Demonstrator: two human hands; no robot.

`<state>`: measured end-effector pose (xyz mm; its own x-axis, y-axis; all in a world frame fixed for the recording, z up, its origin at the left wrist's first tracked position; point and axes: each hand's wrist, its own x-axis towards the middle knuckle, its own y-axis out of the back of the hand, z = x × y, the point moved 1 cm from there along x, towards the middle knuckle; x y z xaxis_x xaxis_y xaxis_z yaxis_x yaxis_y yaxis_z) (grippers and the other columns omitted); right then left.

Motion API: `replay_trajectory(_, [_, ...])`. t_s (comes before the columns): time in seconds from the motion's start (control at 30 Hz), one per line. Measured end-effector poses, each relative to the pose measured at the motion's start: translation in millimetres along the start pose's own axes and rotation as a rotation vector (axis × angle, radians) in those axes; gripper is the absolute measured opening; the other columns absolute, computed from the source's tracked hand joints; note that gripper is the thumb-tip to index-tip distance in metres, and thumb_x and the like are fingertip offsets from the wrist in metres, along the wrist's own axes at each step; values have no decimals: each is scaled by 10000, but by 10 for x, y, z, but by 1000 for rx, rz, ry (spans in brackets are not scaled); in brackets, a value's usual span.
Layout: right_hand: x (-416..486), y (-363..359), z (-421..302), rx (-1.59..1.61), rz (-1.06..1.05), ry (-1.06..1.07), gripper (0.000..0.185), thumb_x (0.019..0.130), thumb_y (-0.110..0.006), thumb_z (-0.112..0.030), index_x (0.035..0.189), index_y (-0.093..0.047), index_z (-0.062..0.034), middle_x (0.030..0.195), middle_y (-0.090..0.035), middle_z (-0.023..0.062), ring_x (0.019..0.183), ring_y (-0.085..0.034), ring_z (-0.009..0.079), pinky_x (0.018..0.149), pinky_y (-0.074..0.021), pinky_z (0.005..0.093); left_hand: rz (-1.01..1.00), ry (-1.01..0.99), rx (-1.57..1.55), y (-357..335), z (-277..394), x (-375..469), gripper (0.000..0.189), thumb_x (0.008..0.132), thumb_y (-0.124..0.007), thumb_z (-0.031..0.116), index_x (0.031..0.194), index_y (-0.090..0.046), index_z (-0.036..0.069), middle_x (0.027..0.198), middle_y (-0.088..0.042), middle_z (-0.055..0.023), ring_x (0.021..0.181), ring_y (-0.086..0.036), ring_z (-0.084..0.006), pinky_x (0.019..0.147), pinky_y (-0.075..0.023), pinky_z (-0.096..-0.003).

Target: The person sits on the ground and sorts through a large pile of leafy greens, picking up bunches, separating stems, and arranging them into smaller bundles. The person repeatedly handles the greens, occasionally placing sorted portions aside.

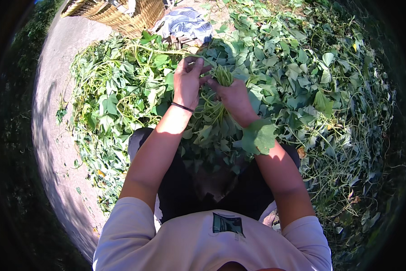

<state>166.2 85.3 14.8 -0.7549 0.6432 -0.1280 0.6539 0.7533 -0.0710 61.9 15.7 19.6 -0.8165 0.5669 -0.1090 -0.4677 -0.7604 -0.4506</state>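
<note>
My right hand (pixel 235 96) is closed around a bundle of green leaf stalks (pixel 223 75), whose cut ends point up and away from me. The bundle's leaves (pixel 209 135) hang below the hand, over my lap. Just left of the bundle, my left hand (pixel 188 81) has its thumb and fingers curled close together at a pale green vine (pixel 169 52); whether they grip it cannot be told. A dark band circles the left wrist. One broad green leaf (pixel 258 136) lies against my right forearm.
Heaps of leafy vines (pixel 114 91) lie at left and, larger, at right (pixel 297 74). A woven basket (pixel 135 20) stands beyond the left heap, beside a blue and white checked cloth (pixel 186 25). Paved ground (pixel 64 142) with scattered leaves borders the left heap.
</note>
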Motion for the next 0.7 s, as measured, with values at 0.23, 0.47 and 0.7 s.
replay_trajectory(0.23, [90,42,88,-313,60,83,264,753,-684,-235,771,-645,25,567,-565,64,506,-505,119,496,-412,304,-196,37,223,63,-67,50,206,828,-650,116,974,-652,-29,842,-653,-56,750,-584,-103,644,-458,-226])
replay_trajectory(0.47, [7,120,-73,-36,-125,-43,209,767,-631,-191,749,-625,17,553,-536,26,492,-496,114,475,-401,289,-214,223,123,88,-161,65,189,831,-651,161,907,-661,-12,740,-625,-18,641,-527,-94,595,-427,-226])
replay_trajectory(0.7, [200,774,-176,101,-308,-339,175,785,-586,-183,743,-597,-13,578,-513,19,484,-474,120,491,-398,241,-157,117,423,217,35,191,132,844,-613,110,893,-647,-8,792,-635,-33,680,-542,-81,627,-427,-208])
